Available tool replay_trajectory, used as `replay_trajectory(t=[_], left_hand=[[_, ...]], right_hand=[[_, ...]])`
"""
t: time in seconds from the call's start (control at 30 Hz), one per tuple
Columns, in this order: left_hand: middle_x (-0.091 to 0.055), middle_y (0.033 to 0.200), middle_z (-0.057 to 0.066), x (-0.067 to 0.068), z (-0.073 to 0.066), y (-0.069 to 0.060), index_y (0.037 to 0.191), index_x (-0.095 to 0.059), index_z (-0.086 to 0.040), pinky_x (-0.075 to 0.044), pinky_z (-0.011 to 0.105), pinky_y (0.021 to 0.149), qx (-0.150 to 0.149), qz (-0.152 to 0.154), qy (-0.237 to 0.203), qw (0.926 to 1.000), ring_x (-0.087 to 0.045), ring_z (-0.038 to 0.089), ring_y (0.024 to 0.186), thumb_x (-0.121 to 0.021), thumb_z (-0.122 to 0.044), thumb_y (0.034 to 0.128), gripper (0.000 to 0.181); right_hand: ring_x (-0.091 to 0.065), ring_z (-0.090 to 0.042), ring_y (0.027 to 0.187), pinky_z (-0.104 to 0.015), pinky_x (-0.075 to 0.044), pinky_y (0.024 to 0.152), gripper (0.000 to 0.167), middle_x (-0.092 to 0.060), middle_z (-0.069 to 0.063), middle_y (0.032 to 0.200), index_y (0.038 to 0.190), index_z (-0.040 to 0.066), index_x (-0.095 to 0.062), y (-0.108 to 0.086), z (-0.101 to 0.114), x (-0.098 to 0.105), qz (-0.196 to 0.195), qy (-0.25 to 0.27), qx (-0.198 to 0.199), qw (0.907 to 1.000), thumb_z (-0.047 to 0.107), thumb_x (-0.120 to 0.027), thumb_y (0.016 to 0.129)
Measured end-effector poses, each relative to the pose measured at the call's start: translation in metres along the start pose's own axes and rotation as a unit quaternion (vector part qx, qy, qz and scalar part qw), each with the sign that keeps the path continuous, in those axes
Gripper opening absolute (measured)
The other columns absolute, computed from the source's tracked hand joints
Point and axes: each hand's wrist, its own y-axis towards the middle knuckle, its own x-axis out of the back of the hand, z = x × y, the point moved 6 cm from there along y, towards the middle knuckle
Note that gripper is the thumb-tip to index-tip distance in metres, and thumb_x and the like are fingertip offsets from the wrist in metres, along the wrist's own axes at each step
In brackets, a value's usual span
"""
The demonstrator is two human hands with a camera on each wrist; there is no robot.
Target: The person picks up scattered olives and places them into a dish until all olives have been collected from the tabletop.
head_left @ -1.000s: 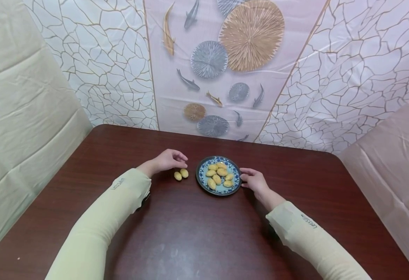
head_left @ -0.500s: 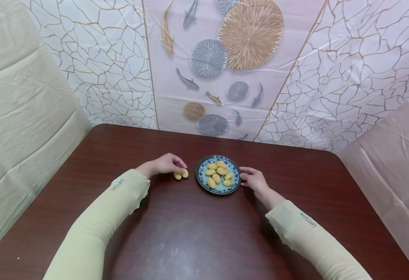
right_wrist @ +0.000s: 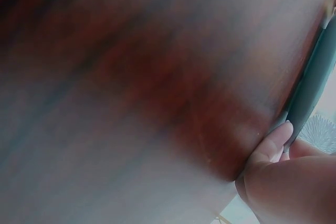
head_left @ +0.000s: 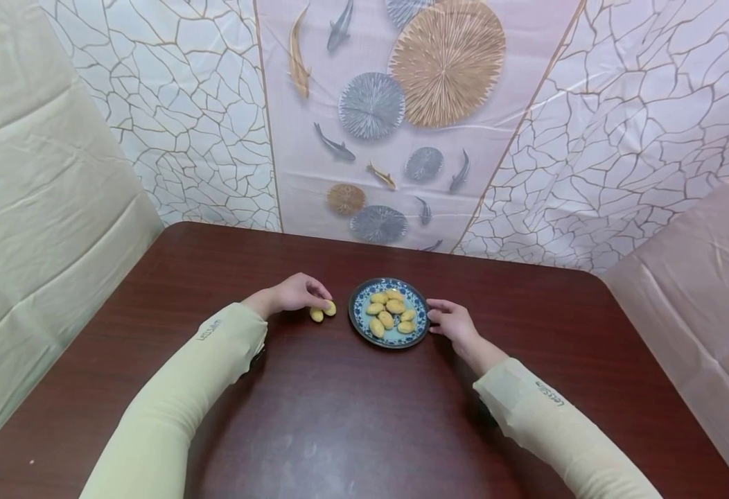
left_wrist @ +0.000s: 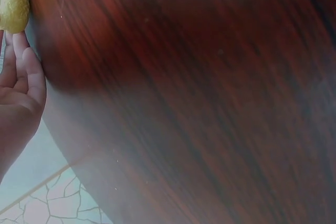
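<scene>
Two small yellow oval pieces with bumpy skins lie side by side left of the plate. My left hand pinches the right one, a yellow oval piece, between thumb and fingertips. The other yellow piece sits just beside it, partly under the hand. In the left wrist view a yellow piece shows at the fingertips, cut by the frame edge. A round blue-and-white patterned plate with a dark rim bears several more such pieces. Its right rim is gripped by my right hand, the thumb seen against the plate's side.
Both stand over a dark red-brown wooden table. A patterned cloth backdrop rises behind the table's far edge, and pale cloth walls flank the left and right.
My left hand has come down onto the right-hand yellow piece and its fingers have closed on it. My right hand has stayed at the plate's rim.
</scene>
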Motion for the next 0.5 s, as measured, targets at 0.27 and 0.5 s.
replay_trajectory(t=[0.27,0.5], left_hand=[[-0.07,0.102,0.009,0.007,-0.005,0.002,0.104,-0.069,-0.002,-0.048,0.022,0.075,0.0,-0.033,-0.023,0.9992,-0.058,0.01,0.082,-0.07,-0.019,0.0836,0.027],[-0.067,0.111,0.013,0.009,-0.014,0.009,0.107,-0.068,-0.001,-0.053,0.03,0.082,0.009,-0.05,-0.063,0.9967,-0.065,0.02,0.09,-0.069,-0.018,0.0848,0.028]], right_hand=[[-0.055,-0.013,0.092,-0.018,-0.051,0.068,0.04,-0.047,-0.02,0.136,0.136,0.002,-0.046,-0.001,0.0,0.0,0.0,0.003,-0.001,1.0,0.007,-0.046,0.096],[-0.055,-0.012,0.09,-0.018,-0.05,0.067,0.04,-0.047,-0.021,0.136,0.136,0.001,-0.046,-0.002,0.001,0.0,0.001,0.004,0.005,1.0,0.006,-0.046,0.096]])
